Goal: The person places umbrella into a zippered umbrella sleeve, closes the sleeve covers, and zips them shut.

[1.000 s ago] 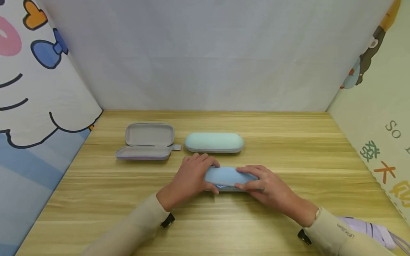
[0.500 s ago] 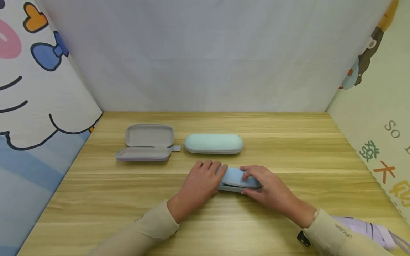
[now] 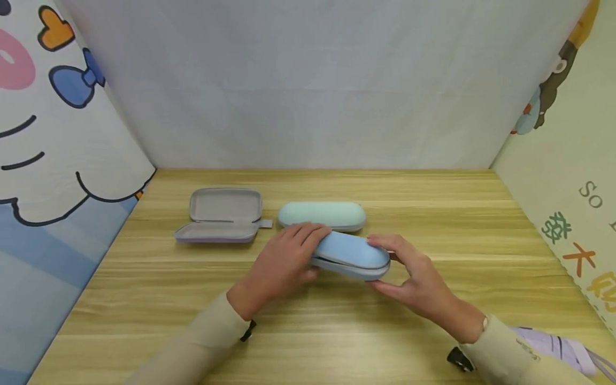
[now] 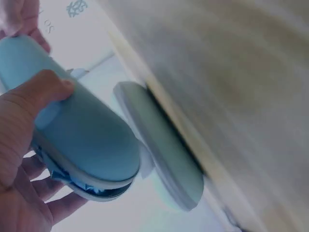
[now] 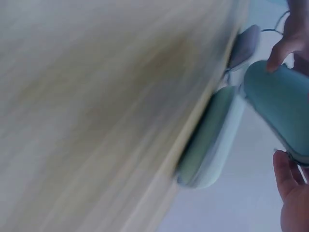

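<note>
A light blue hard-shell glasses case (image 3: 351, 251) is held up off the wooden table, tilted with its right end lower. My left hand (image 3: 284, 262) grips the case's left end, fingers over the lid and thumb underneath. At the other end my right hand (image 3: 418, 272) holds it between fingers on top and thumb below. A narrow gap runs between lid and base. Through that gap the left wrist view shows crumpled blue material (image 4: 60, 171) inside; most of it is hidden by the shell.
A closed mint-green case (image 3: 322, 214) lies just behind the blue one. Left of it stands an unfolded grey-lined case (image 3: 226, 206) with a purple outer edge and a small tab. A lilac folded umbrella (image 3: 553, 342) lies at the front right, partly behind the right sleeve. A white curtain (image 3: 308, 85) backs the table.
The blue case has risen from the table and tipped, both hands moving with it. Its lid has come down closer to the base, covering the blue material seen earlier from the head.
</note>
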`<state>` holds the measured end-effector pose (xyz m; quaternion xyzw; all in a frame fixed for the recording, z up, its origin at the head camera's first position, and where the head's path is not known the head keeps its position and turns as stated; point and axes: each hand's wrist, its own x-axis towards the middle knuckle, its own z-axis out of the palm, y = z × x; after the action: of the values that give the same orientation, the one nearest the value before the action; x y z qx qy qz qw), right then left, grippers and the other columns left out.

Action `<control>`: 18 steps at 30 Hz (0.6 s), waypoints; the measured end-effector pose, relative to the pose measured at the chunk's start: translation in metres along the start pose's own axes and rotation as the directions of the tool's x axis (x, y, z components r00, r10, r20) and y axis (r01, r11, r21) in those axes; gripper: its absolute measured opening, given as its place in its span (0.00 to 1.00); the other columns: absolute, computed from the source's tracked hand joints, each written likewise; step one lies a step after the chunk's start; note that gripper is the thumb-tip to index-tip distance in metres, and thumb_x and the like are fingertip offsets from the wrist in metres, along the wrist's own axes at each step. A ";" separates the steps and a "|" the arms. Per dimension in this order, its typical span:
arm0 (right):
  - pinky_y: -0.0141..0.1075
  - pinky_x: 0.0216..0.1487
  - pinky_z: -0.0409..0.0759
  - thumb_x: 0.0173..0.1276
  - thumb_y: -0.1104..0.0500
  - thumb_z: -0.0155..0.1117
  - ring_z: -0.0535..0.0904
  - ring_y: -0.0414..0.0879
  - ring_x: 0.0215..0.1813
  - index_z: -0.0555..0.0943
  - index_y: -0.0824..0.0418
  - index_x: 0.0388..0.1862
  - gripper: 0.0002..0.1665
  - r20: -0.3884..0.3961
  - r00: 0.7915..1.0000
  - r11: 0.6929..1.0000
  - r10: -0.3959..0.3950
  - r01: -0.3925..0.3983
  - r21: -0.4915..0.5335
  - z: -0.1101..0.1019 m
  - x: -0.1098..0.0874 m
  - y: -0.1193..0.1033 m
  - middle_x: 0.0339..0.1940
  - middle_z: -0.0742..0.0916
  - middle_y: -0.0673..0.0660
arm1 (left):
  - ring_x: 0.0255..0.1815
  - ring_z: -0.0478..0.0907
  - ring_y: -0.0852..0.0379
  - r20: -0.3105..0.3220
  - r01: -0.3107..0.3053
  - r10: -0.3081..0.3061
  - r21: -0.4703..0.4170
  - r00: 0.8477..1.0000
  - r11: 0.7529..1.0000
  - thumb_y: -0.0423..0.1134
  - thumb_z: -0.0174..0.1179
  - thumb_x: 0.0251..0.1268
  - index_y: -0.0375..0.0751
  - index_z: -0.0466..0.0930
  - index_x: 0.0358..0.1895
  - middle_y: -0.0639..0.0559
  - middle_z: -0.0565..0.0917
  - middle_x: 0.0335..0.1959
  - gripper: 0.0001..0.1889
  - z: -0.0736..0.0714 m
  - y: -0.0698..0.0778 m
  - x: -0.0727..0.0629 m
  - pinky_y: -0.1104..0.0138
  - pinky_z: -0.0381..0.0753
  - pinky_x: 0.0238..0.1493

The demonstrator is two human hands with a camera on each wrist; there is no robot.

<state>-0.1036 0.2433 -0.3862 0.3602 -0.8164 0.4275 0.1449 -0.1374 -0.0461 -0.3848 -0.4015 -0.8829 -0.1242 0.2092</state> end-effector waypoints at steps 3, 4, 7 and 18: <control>0.33 0.57 0.81 0.50 0.69 0.85 0.78 0.49 0.63 0.77 0.64 0.66 0.43 -0.073 0.996 0.999 -0.043 0.045 0.023 0.000 0.009 -0.015 0.62 0.81 0.60 | 0.67 0.74 0.45 -0.046 -0.018 0.018 -0.013 0.999 1.000 0.40 0.80 0.51 0.38 0.69 0.72 0.44 0.76 0.68 0.43 -0.003 -0.002 0.006 0.52 0.73 0.67; 0.32 0.57 0.81 0.54 0.64 0.85 0.79 0.50 0.62 0.78 0.64 0.65 0.40 -0.099 0.993 0.998 -0.059 0.061 0.014 0.001 0.012 -0.019 0.61 0.81 0.60 | 0.67 0.74 0.44 -0.060 -0.021 0.020 -0.014 0.998 1.000 0.40 0.79 0.51 0.38 0.69 0.73 0.44 0.76 0.68 0.44 -0.003 -0.001 0.009 0.51 0.73 0.68; 0.30 0.57 0.80 0.62 0.53 0.79 0.80 0.53 0.59 0.81 0.63 0.62 0.31 -0.177 0.977 0.993 -0.117 0.113 -0.032 0.005 0.020 -0.029 0.60 0.82 0.61 | 0.68 0.73 0.43 -0.099 -0.012 0.008 -0.039 0.995 0.999 0.40 0.80 0.50 0.39 0.68 0.73 0.43 0.75 0.68 0.45 -0.001 0.002 0.014 0.51 0.72 0.68; 0.37 0.56 0.83 0.49 0.79 0.81 0.77 0.52 0.65 0.70 0.68 0.69 0.48 -0.110 0.994 0.968 0.028 0.000 0.249 0.005 0.030 -0.036 0.66 0.76 0.64 | 0.65 0.76 0.44 -0.204 0.024 -0.045 -0.107 0.978 0.994 0.40 0.88 0.40 0.45 0.74 0.69 0.47 0.78 0.65 0.47 -0.002 0.003 0.024 0.49 0.75 0.65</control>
<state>-0.0986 0.2117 -0.3517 0.3450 -0.7495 0.5471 0.1412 -0.1484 -0.0290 -0.3715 -0.3815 -0.8557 -0.2147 0.2759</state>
